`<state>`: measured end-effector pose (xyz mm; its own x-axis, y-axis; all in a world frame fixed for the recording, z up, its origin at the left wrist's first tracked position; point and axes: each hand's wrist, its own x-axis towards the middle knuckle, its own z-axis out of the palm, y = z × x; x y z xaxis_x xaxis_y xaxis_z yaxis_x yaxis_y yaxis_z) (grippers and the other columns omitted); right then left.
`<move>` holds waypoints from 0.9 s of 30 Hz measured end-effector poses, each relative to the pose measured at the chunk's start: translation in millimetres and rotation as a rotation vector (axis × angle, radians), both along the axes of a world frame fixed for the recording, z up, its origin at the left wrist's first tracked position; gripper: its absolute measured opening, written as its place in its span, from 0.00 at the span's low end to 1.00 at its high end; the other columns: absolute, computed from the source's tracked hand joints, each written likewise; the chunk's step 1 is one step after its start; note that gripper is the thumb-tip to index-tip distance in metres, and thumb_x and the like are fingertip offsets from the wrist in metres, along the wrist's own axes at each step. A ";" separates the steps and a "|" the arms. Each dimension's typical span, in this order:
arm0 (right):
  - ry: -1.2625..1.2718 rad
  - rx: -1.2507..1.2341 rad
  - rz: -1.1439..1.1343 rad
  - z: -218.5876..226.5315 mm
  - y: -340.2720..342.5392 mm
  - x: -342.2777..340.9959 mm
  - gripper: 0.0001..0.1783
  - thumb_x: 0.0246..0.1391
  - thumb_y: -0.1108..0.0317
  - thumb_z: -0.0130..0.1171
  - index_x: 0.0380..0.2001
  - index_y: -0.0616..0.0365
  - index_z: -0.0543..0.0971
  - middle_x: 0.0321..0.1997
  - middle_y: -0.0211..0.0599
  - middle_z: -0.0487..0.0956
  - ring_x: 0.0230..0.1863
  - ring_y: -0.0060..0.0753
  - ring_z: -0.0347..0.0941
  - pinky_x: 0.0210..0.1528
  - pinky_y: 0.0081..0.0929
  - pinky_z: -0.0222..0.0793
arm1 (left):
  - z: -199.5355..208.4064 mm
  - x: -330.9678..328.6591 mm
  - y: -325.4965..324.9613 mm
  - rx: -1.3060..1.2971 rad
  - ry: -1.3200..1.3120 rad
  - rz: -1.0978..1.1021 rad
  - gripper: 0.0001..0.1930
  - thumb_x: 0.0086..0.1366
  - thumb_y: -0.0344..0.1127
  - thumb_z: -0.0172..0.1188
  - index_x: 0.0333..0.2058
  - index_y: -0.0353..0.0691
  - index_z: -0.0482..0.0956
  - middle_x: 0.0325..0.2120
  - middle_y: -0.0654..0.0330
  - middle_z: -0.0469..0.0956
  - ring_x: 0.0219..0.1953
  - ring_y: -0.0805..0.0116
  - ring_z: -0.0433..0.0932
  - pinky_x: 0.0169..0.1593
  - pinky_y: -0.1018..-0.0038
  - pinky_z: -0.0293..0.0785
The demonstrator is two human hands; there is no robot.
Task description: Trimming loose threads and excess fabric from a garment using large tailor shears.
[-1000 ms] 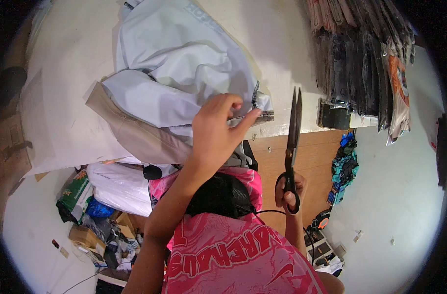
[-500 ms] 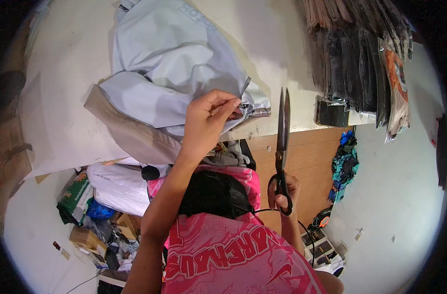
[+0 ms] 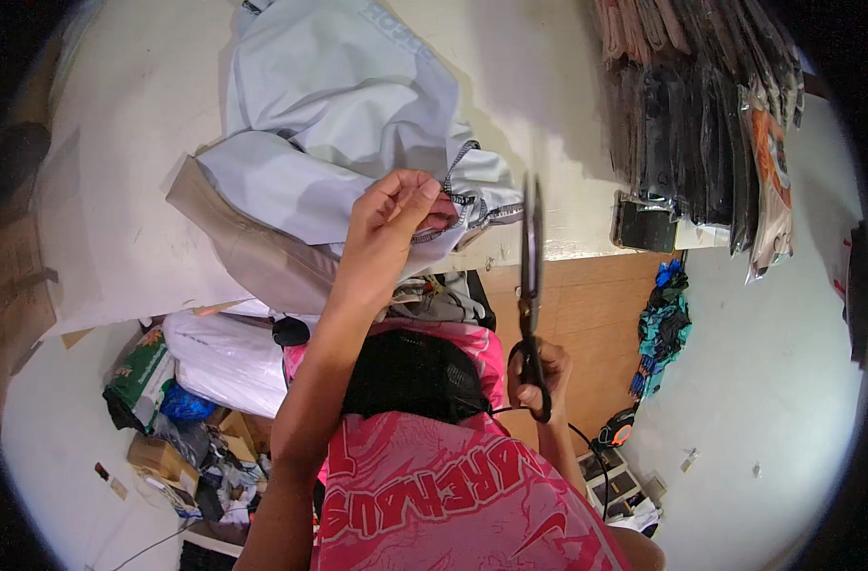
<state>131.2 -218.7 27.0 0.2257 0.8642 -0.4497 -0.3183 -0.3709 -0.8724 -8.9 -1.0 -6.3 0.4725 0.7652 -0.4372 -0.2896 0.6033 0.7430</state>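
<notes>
Head view: left hand [image 3: 382,226], grip pinching pale garment [image 3: 348,114], bares more stitching [image 3: 461,200]; scissors [image 3: 531,262], clasped in right hand [image 3: 553,364], draw nearer at garment's four o'clock, seemingly within reach.

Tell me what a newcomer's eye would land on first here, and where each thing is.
Probably the long dark scissors first, held blades-up in the right hand, right of centre. Next, the pale grey garment lying rumpled on the white table at upper centre, its edge pinched by the left hand. Then the bright pink shirt the person wears, filling the lower middle.
</notes>
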 end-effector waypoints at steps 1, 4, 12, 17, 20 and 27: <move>-0.027 0.032 -0.034 -0.2 3.9 3.7 0.26 0.33 0.52 0.72 0.20 0.60 0.68 0.16 0.28 0.68 0.15 0.18 0.62 0.17 0.15 0.55 | 4.1 1.2 -0.2 0.009 0.021 0.003 0.08 0.64 0.35 0.51 0.33 0.36 0.72 0.27 0.63 0.74 0.32 0.75 0.75 0.39 0.79 0.70; -0.019 0.059 -0.073 4.1 18.2 10.5 0.25 0.33 0.54 0.71 0.21 0.60 0.68 0.15 0.29 0.67 0.14 0.18 0.63 0.15 0.15 0.56 | 8.5 -1.1 -0.5 0.025 0.038 0.010 0.08 0.64 0.35 0.51 0.34 0.36 0.72 0.26 0.64 0.73 0.31 0.76 0.73 0.37 0.80 0.69; -0.319 0.127 -0.227 18.0 94.7 2.9 0.15 0.41 0.71 0.66 0.21 0.59 0.67 0.18 0.31 0.70 0.14 0.18 0.65 0.14 0.16 0.60 | 12.7 -21.5 3.0 0.134 0.033 0.010 0.09 0.65 0.35 0.50 0.34 0.35 0.72 0.26 0.66 0.70 0.30 0.76 0.71 0.36 0.79 0.68; -0.213 0.283 0.038 28.1 189.5 3.7 0.16 0.38 0.79 0.65 0.25 0.60 0.65 0.36 0.43 0.79 0.25 0.15 0.68 0.25 0.13 0.63 | 17.5 -42.7 2.4 0.208 0.076 0.022 0.08 0.65 0.34 0.50 0.34 0.34 0.71 0.23 0.65 0.72 0.29 0.77 0.71 0.36 0.80 0.67; -0.130 0.336 0.263 20.4 221.0 -0.1 0.16 0.38 0.80 0.64 0.25 0.60 0.65 0.35 0.41 0.79 0.28 0.15 0.68 0.29 0.14 0.64 | 29.0 -46.7 1.2 0.204 0.077 0.024 0.08 0.65 0.33 0.50 0.34 0.33 0.71 0.24 0.66 0.70 0.30 0.78 0.71 0.36 0.81 0.67; -0.243 0.235 0.577 22.8 234.5 -31.0 0.12 0.38 0.79 0.65 0.23 0.62 0.70 0.23 0.29 0.75 0.27 0.14 0.68 0.30 0.15 0.64 | 46.3 -71.8 -7.9 0.346 0.291 0.233 0.05 0.63 0.30 0.52 0.33 0.34 0.71 0.24 0.64 0.71 0.29 0.80 0.68 0.36 0.81 0.66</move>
<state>100.3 15.8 49.8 -0.2313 0.9454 -0.2297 0.0903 -0.2143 -0.9726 -80.7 -8.9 40.0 0.1680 0.9591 -0.2280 -0.1382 0.2519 0.9578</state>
